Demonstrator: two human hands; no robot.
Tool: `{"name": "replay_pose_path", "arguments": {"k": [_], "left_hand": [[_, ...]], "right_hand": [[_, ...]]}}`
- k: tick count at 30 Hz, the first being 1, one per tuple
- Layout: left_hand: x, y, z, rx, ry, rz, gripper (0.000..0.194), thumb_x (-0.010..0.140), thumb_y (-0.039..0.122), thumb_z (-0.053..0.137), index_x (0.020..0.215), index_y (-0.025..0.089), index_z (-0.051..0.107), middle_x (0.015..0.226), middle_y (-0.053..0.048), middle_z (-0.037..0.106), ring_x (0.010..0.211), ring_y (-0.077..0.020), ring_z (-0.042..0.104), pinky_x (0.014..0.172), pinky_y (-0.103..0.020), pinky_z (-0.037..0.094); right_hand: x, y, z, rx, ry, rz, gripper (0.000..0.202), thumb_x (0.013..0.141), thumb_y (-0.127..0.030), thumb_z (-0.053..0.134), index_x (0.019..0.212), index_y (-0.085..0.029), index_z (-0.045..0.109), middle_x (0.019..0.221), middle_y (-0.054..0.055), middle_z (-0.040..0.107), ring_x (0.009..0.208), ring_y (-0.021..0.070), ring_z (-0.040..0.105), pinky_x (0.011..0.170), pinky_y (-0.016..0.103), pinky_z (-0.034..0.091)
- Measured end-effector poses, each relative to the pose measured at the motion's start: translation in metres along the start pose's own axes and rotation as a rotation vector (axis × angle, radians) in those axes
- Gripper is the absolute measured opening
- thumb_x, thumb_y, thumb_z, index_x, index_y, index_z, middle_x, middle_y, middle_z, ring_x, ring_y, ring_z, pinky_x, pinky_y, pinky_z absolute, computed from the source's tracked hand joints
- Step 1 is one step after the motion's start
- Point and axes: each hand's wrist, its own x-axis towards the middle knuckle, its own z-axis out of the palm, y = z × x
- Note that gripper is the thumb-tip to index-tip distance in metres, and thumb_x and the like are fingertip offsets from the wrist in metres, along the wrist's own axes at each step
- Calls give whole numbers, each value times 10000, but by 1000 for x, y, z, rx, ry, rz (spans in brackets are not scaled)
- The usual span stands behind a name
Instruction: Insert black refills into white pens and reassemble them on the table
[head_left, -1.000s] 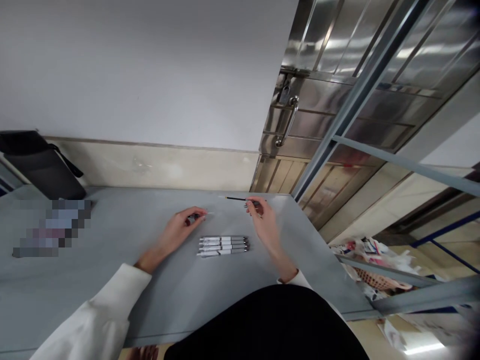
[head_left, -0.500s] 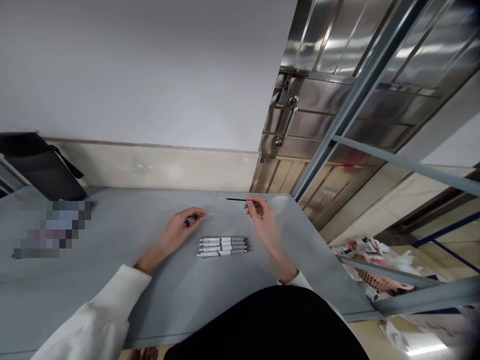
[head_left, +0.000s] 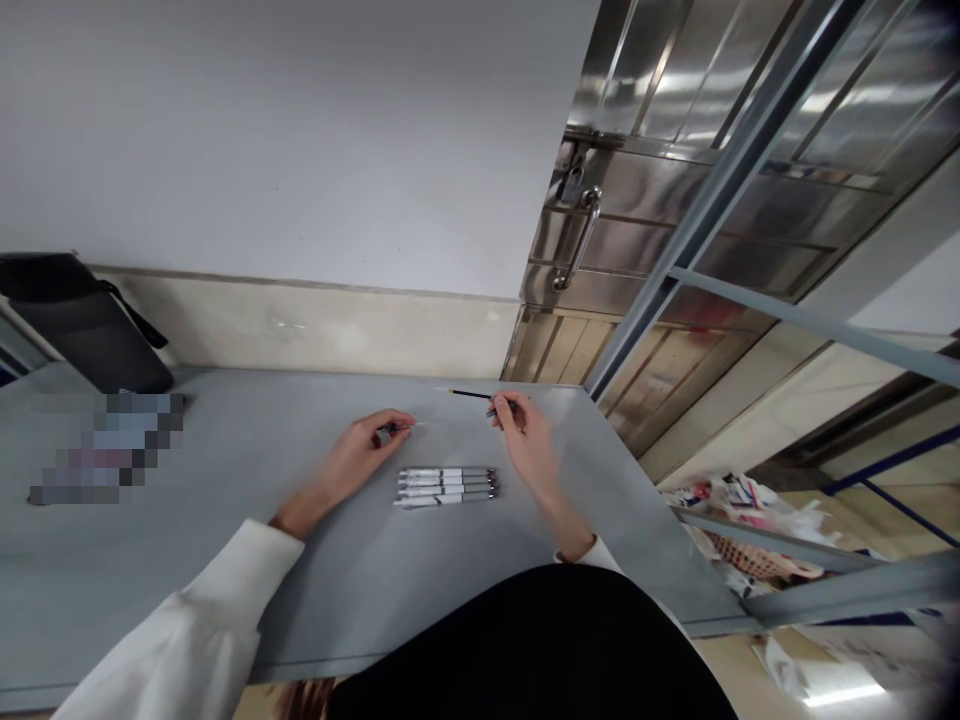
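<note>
My left hand [head_left: 367,448] is closed, thumb against fingers, around a small slender pen part [head_left: 391,427] with a pale tip; most of it is hidden. Across from it, my right hand [head_left: 525,428] pinches a pen refill [head_left: 471,395]. The refill's thin black tube sticks out to the left, with a yellowish band and a clear end. Something dark, perhaps another pen part, also shows among the right fingers. Between and below both hands, several white-and-silver pens [head_left: 448,487] lie side by side on the grey table [head_left: 450,560], touched by neither hand.
A black pouch with a strap [head_left: 97,325] leans at the table's back left. A blurred-out item [head_left: 112,445] lies before it. The wall [head_left: 337,320] borders the far edge. A metal post [head_left: 697,220] rises at the right, with a pink basket [head_left: 757,555] beyond.
The refill in my right hand now slants slightly more, its clear end raised. Both hands otherwise keep nearly the same place, and the whole view has shifted slightly.
</note>
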Motion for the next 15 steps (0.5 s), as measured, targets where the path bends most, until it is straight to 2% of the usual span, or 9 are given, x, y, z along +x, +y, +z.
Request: {"name": "replay_pose_path", "arguments": {"k": [15], "left_hand": [[-1, 0, -1, 9, 10, 8, 257, 997, 426, 602, 1128, 260, 747, 1061, -26, 786, 937, -214, 712, 698, -295, 500]], "right_hand": [[-1, -2, 1, -13, 0, -2, 388, 983, -606, 567, 969, -232, 672, 893, 63, 730, 748, 208, 666, 734, 355, 512]]}}
